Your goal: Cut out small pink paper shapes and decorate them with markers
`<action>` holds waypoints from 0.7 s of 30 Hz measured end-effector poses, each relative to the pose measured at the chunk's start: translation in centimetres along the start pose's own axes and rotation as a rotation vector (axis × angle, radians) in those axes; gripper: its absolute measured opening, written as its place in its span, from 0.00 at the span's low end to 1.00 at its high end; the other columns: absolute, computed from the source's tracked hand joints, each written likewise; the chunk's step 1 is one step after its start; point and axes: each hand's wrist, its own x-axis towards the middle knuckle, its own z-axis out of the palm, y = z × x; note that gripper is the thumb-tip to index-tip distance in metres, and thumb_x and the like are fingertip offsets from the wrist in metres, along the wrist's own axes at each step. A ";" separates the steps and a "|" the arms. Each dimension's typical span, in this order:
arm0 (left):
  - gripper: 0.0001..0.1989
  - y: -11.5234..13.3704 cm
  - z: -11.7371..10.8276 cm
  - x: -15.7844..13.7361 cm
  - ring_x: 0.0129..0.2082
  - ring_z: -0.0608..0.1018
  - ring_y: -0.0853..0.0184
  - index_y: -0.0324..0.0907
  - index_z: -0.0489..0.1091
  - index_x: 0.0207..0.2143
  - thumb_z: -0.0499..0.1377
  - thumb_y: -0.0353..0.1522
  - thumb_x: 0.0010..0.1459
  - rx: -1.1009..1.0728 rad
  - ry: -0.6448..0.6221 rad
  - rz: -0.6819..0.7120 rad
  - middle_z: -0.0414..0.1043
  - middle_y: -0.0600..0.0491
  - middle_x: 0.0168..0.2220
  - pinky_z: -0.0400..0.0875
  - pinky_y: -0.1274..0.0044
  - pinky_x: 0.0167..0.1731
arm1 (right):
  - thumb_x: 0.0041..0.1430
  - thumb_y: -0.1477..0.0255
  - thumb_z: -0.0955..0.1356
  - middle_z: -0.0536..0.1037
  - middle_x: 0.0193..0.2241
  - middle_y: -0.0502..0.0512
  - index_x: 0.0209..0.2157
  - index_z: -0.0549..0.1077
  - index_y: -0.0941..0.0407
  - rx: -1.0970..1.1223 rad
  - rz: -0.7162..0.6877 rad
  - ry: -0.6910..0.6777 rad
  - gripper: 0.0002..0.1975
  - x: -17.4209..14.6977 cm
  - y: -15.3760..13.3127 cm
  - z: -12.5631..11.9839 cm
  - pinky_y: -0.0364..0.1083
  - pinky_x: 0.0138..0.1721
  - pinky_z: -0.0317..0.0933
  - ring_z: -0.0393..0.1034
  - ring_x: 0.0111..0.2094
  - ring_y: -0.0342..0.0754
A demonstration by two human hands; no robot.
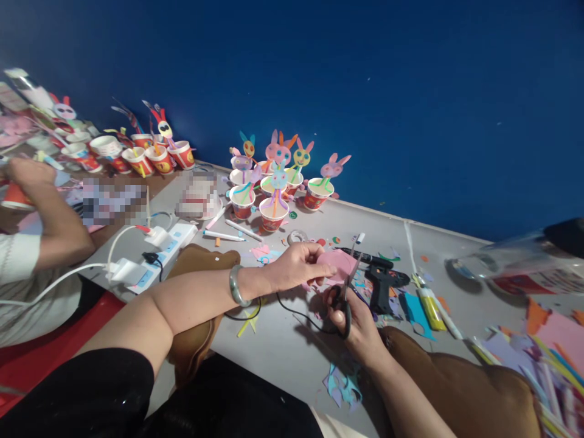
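Pinched between thumb and fingers of my left hand (301, 266) is a piece of pink paper (340, 263), held above the table. A rounded outline shows on the paper. My right hand (358, 319) grips black-handled scissors (343, 304), fingers through the loops. The blades point up and reach the paper's right edge; whether they are closed on it I cannot tell. Just behind the paper lies a black glue gun (381, 280), its cable running under my hands. Cut paper scraps (344, 386) lie near my right forearm.
Paper cups with rabbit figures (274, 214) stand by the blue wall. A power strip (166, 255) with plugs sits left, beside another person's arm (59, 213). A yellow glue tube (431, 309), a clear bottle (515, 267) and coloured paper (559, 334) lie right.
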 end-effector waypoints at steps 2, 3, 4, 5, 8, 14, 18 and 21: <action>0.13 0.1 0.0 0.0 0.20 0.69 0.78 0.39 0.65 0.29 0.64 0.37 0.53 0.013 0.004 -0.003 0.68 0.58 0.21 0.64 0.81 0.22 | 0.54 0.41 0.65 0.68 0.26 0.50 0.30 0.65 0.55 0.002 0.001 0.002 0.28 0.0 0.1 0.0 0.47 0.29 0.56 0.60 0.28 0.46; 0.13 0.1 0.0 0.0 0.20 0.70 0.78 0.38 0.66 0.28 0.65 0.37 0.53 0.016 0.008 -0.002 0.68 0.58 0.21 0.64 0.81 0.22 | 0.54 0.41 0.65 0.67 0.26 0.50 0.30 0.65 0.55 0.003 0.004 0.003 0.28 0.0 0.2 0.0 0.47 0.29 0.56 0.60 0.28 0.46; 0.13 0.1 0.0 0.0 0.20 0.70 0.78 0.38 0.66 0.28 0.65 0.37 0.53 0.017 0.009 0.000 0.68 0.58 0.21 0.64 0.81 0.22 | 0.54 0.41 0.65 0.67 0.26 0.50 0.30 0.65 0.55 0.005 0.006 0.005 0.28 -0.1 0.3 0.0 0.47 0.29 0.56 0.59 0.28 0.46; 0.13 0.1 0.0 0.0 0.20 0.70 0.78 0.38 0.66 0.28 0.65 0.37 0.53 0.015 0.010 0.002 0.68 0.58 0.21 0.64 0.81 0.22 | 0.53 0.41 0.65 0.67 0.26 0.50 0.30 0.65 0.55 0.007 0.008 0.006 0.28 -0.1 0.3 0.0 0.46 0.29 0.56 0.59 0.28 0.45; 0.13 0.0 0.0 0.0 0.21 0.70 0.77 0.38 0.66 0.28 0.64 0.37 0.54 0.014 0.001 0.001 0.68 0.58 0.22 0.64 0.81 0.23 | 0.54 0.42 0.65 0.68 0.26 0.50 0.31 0.66 0.55 0.010 0.015 0.009 0.28 -0.1 0.3 0.0 0.46 0.29 0.56 0.59 0.28 0.45; 0.13 0.3 0.1 0.0 0.21 0.70 0.77 0.38 0.65 0.28 0.64 0.37 0.53 0.029 0.025 0.011 0.67 0.58 0.21 0.63 0.81 0.23 | 0.53 0.41 0.65 0.68 0.26 0.51 0.30 0.66 0.55 -0.004 0.011 0.002 0.29 0.0 -0.2 0.0 0.47 0.29 0.57 0.60 0.28 0.46; 0.12 0.3 0.2 0.0 0.21 0.70 0.77 0.38 0.65 0.28 0.64 0.36 0.53 0.022 0.018 -0.001 0.67 0.58 0.22 0.63 0.81 0.22 | 0.53 0.41 0.65 0.69 0.26 0.52 0.29 0.66 0.55 0.003 0.027 0.011 0.29 0.0 -0.5 0.1 0.46 0.28 0.57 0.61 0.28 0.46; 0.12 0.2 0.1 0.0 0.21 0.70 0.77 0.38 0.65 0.28 0.64 0.36 0.53 0.012 0.008 -0.004 0.68 0.58 0.22 0.64 0.81 0.23 | 0.53 0.41 0.65 0.69 0.26 0.52 0.30 0.66 0.55 0.001 0.033 0.019 0.29 -0.1 -0.5 0.1 0.46 0.28 0.57 0.61 0.28 0.46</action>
